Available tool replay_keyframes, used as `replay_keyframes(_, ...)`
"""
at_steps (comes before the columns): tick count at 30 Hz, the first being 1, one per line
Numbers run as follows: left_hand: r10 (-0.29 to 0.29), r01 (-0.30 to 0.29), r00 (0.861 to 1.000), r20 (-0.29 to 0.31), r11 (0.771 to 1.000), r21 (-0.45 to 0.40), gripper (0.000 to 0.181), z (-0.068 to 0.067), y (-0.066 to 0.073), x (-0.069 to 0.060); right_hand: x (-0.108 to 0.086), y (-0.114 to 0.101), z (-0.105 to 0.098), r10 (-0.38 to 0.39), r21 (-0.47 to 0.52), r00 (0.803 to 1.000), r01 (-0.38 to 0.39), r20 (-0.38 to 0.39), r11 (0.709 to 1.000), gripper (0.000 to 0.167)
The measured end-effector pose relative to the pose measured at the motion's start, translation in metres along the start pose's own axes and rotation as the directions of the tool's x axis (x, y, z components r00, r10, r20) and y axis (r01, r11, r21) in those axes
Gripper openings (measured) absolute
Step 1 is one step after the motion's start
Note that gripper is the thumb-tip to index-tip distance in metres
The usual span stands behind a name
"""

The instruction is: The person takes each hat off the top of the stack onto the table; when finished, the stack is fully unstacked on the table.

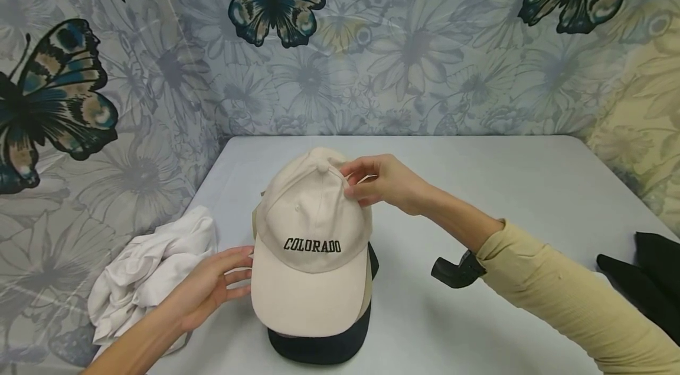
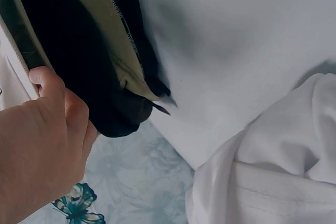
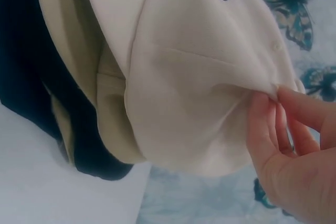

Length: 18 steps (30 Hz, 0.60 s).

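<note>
A cream cap (image 1: pixel 313 298) with "COLORADO" across its front tops a stack of caps standing at the table's middle. Below it show an olive-khaki cap (image 3: pixel 113 124) and a dark cap (image 1: pixel 321 348); how many are nested cannot be told. My right hand (image 1: pixel 393 183) pinches the cream crown's fabric near the top, between thumb and fingers. At the brim's left edge, my left hand (image 1: pixel 209 286) touches the cap with fairly straight, spread fingers. In the left wrist view, fingertips reach the brim's edge, and the dark underside of the stack is visible.
A crumpled white cloth (image 1: pixel 154 268) lies at the table's left edge. Black items (image 1: pixel 645 280) sit at the far right. A black strap-like piece (image 1: pixel 457 270) is by the right sleeve. Butterfly-print fabric (image 1: pixel 414 68) hangs behind the white table (image 1: pixel 478 168).
</note>
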<state>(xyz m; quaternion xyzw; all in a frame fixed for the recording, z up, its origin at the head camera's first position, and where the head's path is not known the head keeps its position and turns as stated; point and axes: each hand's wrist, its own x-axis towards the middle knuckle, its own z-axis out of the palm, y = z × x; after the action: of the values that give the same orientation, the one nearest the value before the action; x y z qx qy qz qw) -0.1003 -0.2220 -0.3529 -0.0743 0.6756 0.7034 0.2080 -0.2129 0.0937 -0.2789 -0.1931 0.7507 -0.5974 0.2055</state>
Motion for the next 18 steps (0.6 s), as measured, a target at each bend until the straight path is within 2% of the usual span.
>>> replay_keyframes(5, 0.007, -0.007, 1.000, 0.003, 1.000, -0.005, 0.059, 0.006, 0.009, -0.005, -0.002, -0.005, -0.004, -0.004, -0.010, 1.000, 0.004, -0.019, 1.000, 0.036)
replay_keyframes(11, 0.056, -0.056, 0.998, 0.009, 0.998, -0.014, 0.057, 0.014, 0.020, -0.011, -0.003, -0.011, -0.013, -0.006, -0.029, 0.999, 0.005, -0.036, 1.000, 0.037)
replay_keyframes(18, 0.093, -0.091, 0.994, 0.060, 0.995, -0.027, 0.057, 0.018, 0.029, -0.016, -0.005, -0.016, -0.021, -0.018, -0.041, 0.998, 0.016, -0.055, 0.999, 0.037)
